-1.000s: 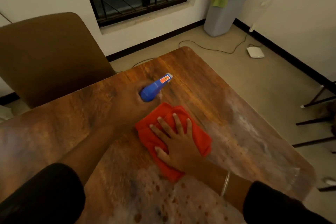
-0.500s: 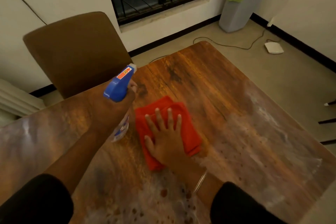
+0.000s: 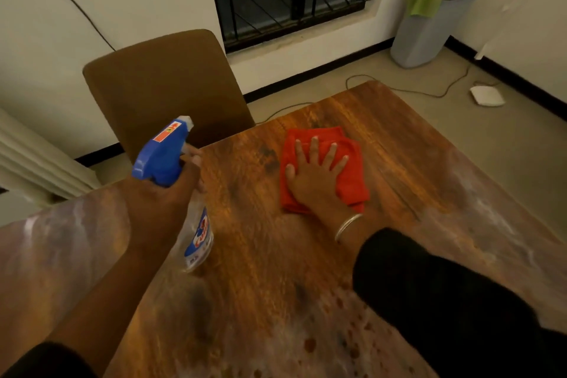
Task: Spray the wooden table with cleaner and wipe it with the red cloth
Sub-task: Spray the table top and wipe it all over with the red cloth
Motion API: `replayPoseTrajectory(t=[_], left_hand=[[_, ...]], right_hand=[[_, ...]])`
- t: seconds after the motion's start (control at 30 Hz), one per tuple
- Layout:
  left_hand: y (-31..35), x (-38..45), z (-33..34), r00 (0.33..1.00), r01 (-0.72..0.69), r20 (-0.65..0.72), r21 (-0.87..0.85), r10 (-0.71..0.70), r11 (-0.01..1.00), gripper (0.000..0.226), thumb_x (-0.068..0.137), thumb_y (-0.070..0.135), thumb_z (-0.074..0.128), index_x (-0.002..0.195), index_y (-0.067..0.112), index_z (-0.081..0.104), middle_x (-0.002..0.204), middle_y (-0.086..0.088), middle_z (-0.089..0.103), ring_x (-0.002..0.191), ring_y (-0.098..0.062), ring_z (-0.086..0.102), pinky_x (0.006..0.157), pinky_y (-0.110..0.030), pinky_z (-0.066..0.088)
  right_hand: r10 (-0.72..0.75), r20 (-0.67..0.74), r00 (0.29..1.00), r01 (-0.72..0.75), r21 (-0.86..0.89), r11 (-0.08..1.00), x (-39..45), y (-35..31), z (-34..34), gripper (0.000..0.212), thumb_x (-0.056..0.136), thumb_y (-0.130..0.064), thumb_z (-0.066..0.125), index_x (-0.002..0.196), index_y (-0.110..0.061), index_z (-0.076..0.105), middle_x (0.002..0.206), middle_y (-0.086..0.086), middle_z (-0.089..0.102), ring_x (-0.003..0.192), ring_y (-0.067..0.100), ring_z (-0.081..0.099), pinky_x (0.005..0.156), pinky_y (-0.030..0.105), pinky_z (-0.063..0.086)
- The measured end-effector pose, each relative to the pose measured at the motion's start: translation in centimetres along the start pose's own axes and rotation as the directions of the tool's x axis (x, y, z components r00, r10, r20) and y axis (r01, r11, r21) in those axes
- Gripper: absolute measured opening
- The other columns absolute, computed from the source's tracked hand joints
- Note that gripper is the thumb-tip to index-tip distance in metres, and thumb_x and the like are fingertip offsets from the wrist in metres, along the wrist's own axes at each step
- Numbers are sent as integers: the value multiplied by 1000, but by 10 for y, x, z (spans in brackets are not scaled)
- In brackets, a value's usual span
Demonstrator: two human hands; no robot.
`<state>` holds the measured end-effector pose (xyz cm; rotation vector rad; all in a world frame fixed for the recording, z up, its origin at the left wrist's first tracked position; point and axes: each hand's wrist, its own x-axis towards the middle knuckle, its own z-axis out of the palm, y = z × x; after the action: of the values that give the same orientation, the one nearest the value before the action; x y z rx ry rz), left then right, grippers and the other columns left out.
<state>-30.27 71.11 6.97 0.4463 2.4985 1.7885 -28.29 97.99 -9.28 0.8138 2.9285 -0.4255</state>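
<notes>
My left hand (image 3: pixel 159 209) grips a clear spray bottle with a blue trigger head (image 3: pixel 162 150), held upright above the left part of the wooden table (image 3: pixel 276 255), nozzle facing the far edge. My right hand (image 3: pixel 316 175) lies flat, fingers spread, on the folded red cloth (image 3: pixel 352 181), pressing it onto the table near the far edge. Foam streaks and droplets cover the table's near and right parts.
A brown chair (image 3: pixel 165 89) stands at the table's far left side. A grey bin with a green cloth (image 3: pixel 429 24) is in the corner. A cable and a white device (image 3: pixel 487 95) lie on the floor beyond the table.
My right hand has slid the red cloth away from me toward the far edge. My left hand has lifted the bottle and drawn it left and nearer.
</notes>
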Motion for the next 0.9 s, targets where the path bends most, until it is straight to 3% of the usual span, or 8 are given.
replayPoseTrajectory(t=[0.13,0.23,0.37,0.43,0.53,0.6,0.7,0.9], left_hand=[[16,-2,16,990,101,86,105,-110,989,39,80,51,59,85,13,59,72,-22,63,67,-39,64,71,-52,57],[26,0,35,966,192,134,203,-222,960,35,69,60,55,78,25,55,64,-11,62,59,-24,62,56,-31,48],[38,19,63,934,266,213,119,-287,957,22,92,29,58,73,17,55,58,-9,63,58,-24,60,59,-32,49],[44,26,81,940,254,204,120,-274,960,27,95,20,55,68,16,52,38,2,58,48,-15,57,49,-24,44],[56,29,110,958,175,209,109,-195,978,28,94,18,54,67,18,47,36,21,57,38,0,59,34,-11,41],[56,34,126,963,144,220,78,-158,987,22,91,20,57,70,18,50,41,9,61,41,2,60,38,-8,44],[54,44,140,928,172,315,119,-201,978,15,92,26,59,84,13,59,61,-2,62,55,-8,60,54,-20,52],[53,50,147,914,153,345,198,-215,968,15,89,31,61,81,19,59,69,1,63,52,7,62,49,-7,46]], right_hand=[[-436,107,894,443,-59,895,-17,-73,23,71,103,-59,23,170,-38,19,180,6,11,161,53,0,117,71,-23],[-513,126,849,521,-41,853,16,-57,11,64,107,-54,35,168,-42,21,180,1,14,163,47,0,122,71,-15],[-373,134,918,380,-34,924,81,-3,-25,63,112,-54,31,171,-42,11,181,0,4,164,43,-6,127,71,-9],[-271,121,955,272,4,962,110,35,-47,63,113,-53,27,171,-39,8,181,1,0,164,44,-8,126,73,-7],[-90,82,992,89,19,996,139,103,-78,63,114,-53,23,172,-35,6,181,3,-3,163,45,-8,127,73,-6],[57,41,998,-57,16,998,150,149,-89,63,114,-54,22,172,-37,4,181,5,-3,163,47,-9,126,73,-7],[214,39,976,-217,74,973,168,187,-97,68,110,-62,19,171,-39,0,180,7,-6,161,51,-12,124,76,-9],[154,42,987,-156,40,987,201,203,-103,69,110,-59,24,172,-37,3,180,7,0,162,49,0,126,75,0]])
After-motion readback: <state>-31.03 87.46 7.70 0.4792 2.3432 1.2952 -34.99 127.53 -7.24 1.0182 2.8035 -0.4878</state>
